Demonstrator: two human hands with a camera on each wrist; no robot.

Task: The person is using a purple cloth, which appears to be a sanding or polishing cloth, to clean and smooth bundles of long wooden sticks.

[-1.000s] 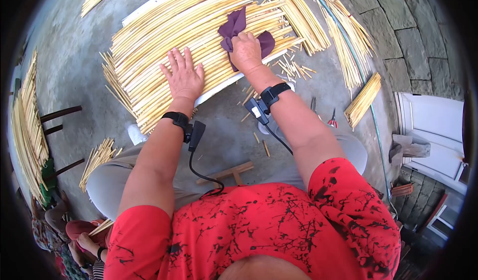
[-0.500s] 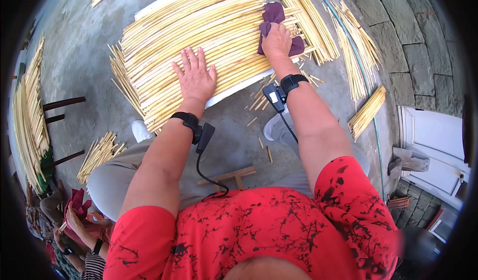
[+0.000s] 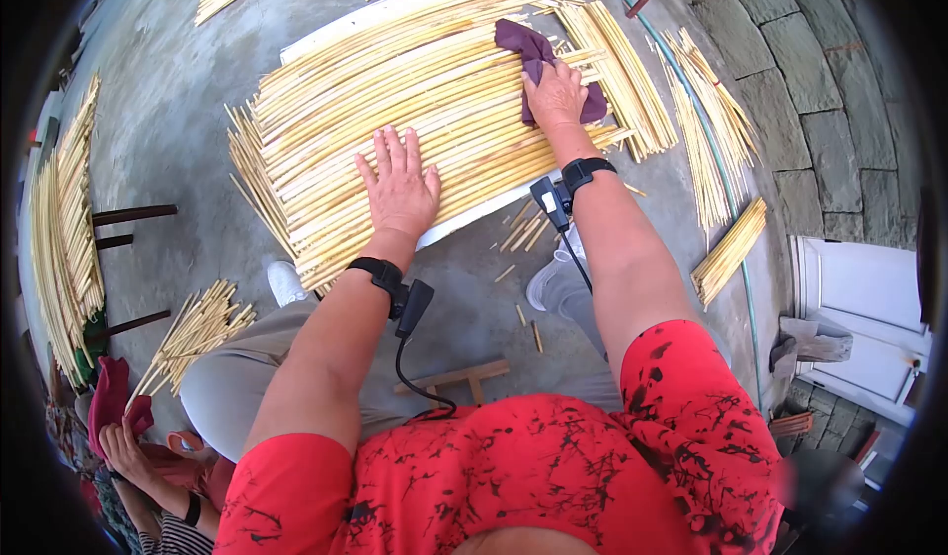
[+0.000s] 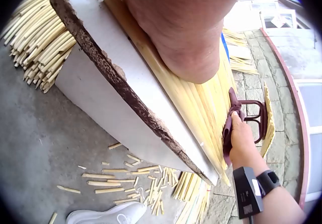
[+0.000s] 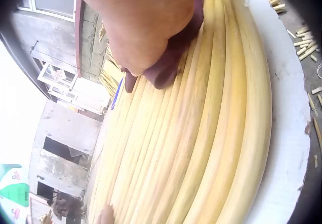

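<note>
A layer of pale yellow reed-like sticks (image 3: pixel 346 111) lies side by side on a white board (image 3: pixel 469 221). My left hand (image 3: pixel 403 192) rests flat on the near middle of the layer, fingers spread and pointing away from me. Toward the right ends of the sticks, my right hand (image 3: pixel 556 99) grips a purple cloth (image 3: pixel 521 39) and holds it down on them. Loose folds of cloth stick out on both sides of that hand. In the left wrist view the cloth (image 4: pixel 228 138) bunches under the right fingers; the right wrist view hides most of it behind the hand.
Stick bundles lie on the concrete floor at right (image 3: pixel 729 251) and lower left (image 3: pixel 197 328). Short cut pieces (image 4: pixel 113 184) litter the floor beside the board. A green hose (image 3: pixel 681 66) runs along the right. Another person's hand (image 3: pixel 128 451) shows at lower left.
My right hand has slid the cloth rightward along the sticks to near their ends. The left hand keeps its place on the layer. The head view has shifted slightly.
</note>
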